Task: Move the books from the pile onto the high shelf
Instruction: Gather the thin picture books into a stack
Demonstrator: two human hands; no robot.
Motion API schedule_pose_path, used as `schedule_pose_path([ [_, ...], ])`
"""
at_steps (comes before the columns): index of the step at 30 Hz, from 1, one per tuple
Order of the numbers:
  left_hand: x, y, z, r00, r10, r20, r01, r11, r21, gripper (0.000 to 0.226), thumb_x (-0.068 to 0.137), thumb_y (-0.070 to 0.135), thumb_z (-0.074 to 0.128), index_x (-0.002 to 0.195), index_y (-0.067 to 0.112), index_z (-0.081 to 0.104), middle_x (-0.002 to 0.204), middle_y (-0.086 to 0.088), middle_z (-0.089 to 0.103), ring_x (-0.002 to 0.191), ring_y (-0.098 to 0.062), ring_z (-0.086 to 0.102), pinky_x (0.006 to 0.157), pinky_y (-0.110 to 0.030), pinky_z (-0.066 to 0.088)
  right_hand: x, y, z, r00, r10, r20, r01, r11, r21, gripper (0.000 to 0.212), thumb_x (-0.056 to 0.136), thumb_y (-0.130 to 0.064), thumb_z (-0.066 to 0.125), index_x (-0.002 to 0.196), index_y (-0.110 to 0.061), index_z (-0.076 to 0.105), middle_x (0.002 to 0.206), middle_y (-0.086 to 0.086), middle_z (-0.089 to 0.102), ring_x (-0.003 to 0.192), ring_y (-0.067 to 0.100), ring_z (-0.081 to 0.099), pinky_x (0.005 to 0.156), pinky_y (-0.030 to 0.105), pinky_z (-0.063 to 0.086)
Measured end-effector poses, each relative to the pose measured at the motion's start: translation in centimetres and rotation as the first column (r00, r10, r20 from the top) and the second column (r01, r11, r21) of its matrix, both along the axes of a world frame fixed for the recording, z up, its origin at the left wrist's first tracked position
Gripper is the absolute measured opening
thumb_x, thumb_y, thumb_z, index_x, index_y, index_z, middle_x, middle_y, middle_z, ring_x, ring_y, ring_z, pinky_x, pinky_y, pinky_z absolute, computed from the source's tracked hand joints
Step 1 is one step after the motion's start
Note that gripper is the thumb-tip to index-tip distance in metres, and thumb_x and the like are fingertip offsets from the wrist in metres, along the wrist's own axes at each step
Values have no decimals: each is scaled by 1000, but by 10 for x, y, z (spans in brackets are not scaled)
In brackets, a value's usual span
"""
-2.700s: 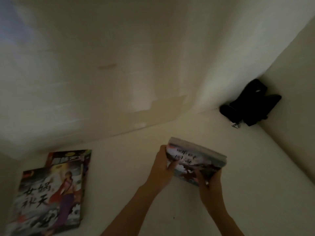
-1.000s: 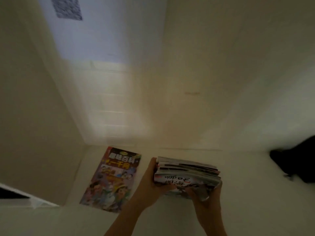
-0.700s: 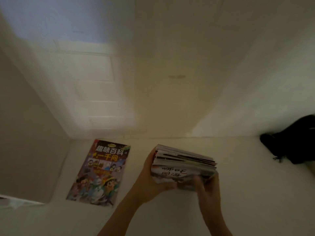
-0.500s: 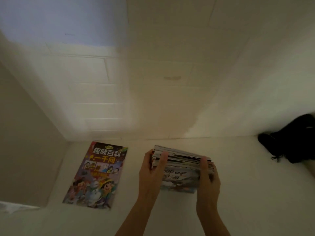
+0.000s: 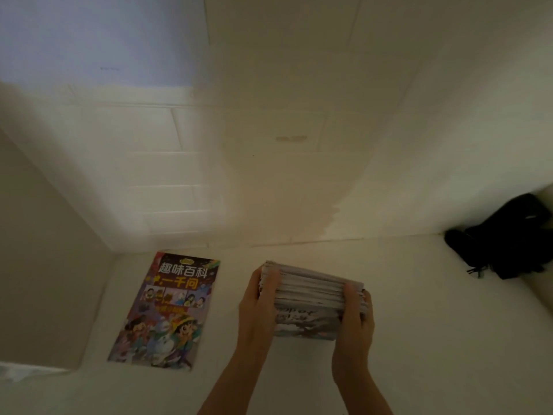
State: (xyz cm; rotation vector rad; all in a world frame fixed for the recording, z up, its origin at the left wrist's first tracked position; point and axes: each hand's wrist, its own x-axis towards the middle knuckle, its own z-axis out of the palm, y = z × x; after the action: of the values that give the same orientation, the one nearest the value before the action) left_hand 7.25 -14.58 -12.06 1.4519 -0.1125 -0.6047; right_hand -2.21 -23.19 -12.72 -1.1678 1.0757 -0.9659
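Observation:
A stack of several thin books [image 5: 309, 298] is at the middle of the white high shelf [image 5: 419, 339], page edges facing up and back, a printed cover facing me. My left hand [image 5: 258, 307] grips its left end with fingers over the top. My right hand [image 5: 354, 319] grips its right end the same way. I cannot tell whether the stack rests on the shelf or is held just above it. A colourful cartoon book [image 5: 167, 310] lies flat on the shelf to the left, apart from the stack.
A black strapped object [image 5: 502, 238] lies in the shelf's back right corner. A beige side wall [image 5: 45, 265] closes the shelf on the left, a white tiled wall [image 5: 269, 145] stands behind. Bare shelf lies between stack and black object.
The stack has tipped from lying tilted in my hands to standing more on its edge. My fingers have moved from under and beside the stack onto its top edge.

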Motion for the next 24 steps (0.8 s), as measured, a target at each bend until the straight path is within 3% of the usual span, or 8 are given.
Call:
schedule_pose_path([
  [3,0,13,-1,984,-178,8,177,978,-106,33,88,42,62,112,20,56,106,-6,67,95,-13,67,73,-23,56,5,-2,1,999,13,31,-13,1000,26,21,95,-34,52,92,-15,59,80,3,59,72,12,58,61,24,51],
  [7,8,21,-23,929,-324,179,340,938,-69,87,50,27,93,118,12,42,115,-8,60,106,-15,64,82,-32,56,0,-15,-4,982,190,17,-189,980,-56,41,86,-62,50,92,-22,58,79,-4,61,74,8,61,68,29,53],
  [10,14,23,-35,888,-382,255,404,914,-37,68,72,-1,79,123,15,37,120,-11,55,111,-12,61,86,-25,53,-25,-23,-23,909,407,-90,-415,903,-111,67,66,-72,64,113,-27,51,103,-4,63,94,3,63,79,18,53],
  [13,10,26,-43,878,-374,298,398,917,-23,64,79,-5,71,124,22,34,121,-9,54,113,-11,59,90,-21,50,-42,-25,-43,826,473,-307,-530,837,-135,99,56,-72,75,132,-22,37,124,-10,55,114,-5,54,89,9,44],
  [16,8,25,-45,873,-360,330,382,924,-3,69,75,-8,72,123,21,31,120,-6,52,110,0,58,88,-14,47,-43,-26,-58,816,471,-334,-530,841,-108,87,61,-73,70,133,-40,33,127,-15,51,120,0,49,97,11,41],
  [18,12,23,-46,862,-378,338,398,917,10,67,77,-12,69,122,22,32,120,-3,52,110,4,56,89,-12,46,-38,-27,-59,838,433,-331,-495,859,-129,78,65,-62,75,129,-54,31,126,-19,50,119,0,50,98,14,42],
  [22,21,21,-55,846,-414,336,430,903,29,64,81,-8,67,127,19,33,122,16,55,119,0,53,93,-20,50,-33,-28,-55,841,435,-323,-508,839,-193,80,77,0,73,129,-38,27,128,-11,50,112,-13,52,90,7,45],
  [24,21,22,-58,853,-414,318,429,903,25,66,81,-8,68,129,19,31,122,18,55,118,2,52,92,-20,51,-34,-29,-61,827,437,-355,-520,834,-183,81,77,2,73,127,-40,25,128,-14,48,110,-18,51,89,4,43],
])
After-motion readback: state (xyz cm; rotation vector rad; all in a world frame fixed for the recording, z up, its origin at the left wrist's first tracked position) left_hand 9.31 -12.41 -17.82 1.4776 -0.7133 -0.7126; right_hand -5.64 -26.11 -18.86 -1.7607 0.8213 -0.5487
